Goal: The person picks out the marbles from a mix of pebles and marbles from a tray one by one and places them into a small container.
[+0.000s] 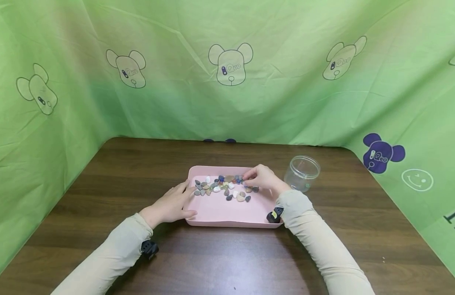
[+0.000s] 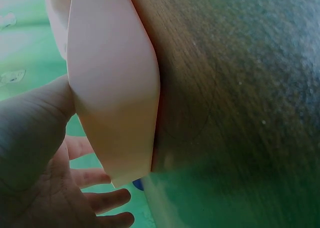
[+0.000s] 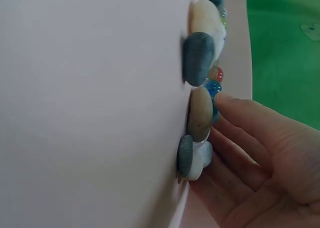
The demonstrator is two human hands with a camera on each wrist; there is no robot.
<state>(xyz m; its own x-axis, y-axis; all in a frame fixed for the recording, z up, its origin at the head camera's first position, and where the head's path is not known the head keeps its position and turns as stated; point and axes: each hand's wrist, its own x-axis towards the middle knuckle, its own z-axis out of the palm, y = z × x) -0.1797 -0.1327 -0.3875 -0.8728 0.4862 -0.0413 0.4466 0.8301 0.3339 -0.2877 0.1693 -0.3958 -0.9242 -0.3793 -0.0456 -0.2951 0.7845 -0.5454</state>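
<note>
A shallow pink tray [image 1: 227, 211] lies on the table with smooth pebbles [image 1: 241, 198] and coloured glass marbles [image 1: 221, 179] spread across its back half. My left hand [image 1: 172, 203] rests at the tray's left rim, fingers spread; in the left wrist view its thumb touches the tray's wall [image 2: 112, 73]. Over the right part of the pebbles reaches my right hand [image 1: 265, 179]. Seen from the right wrist, its thumb tip meets a blue marble [image 3: 213, 88] beside a tan pebble [image 3: 200, 114]. Whether the fingers pinch that marble is hidden.
A clear, round jar [image 1: 302, 174] without a lid stands just right of the tray, close to my right wrist. Green printed cloth [image 1: 231, 110] hangs behind and at both sides of the brown wooden table [image 1: 139, 164].
</note>
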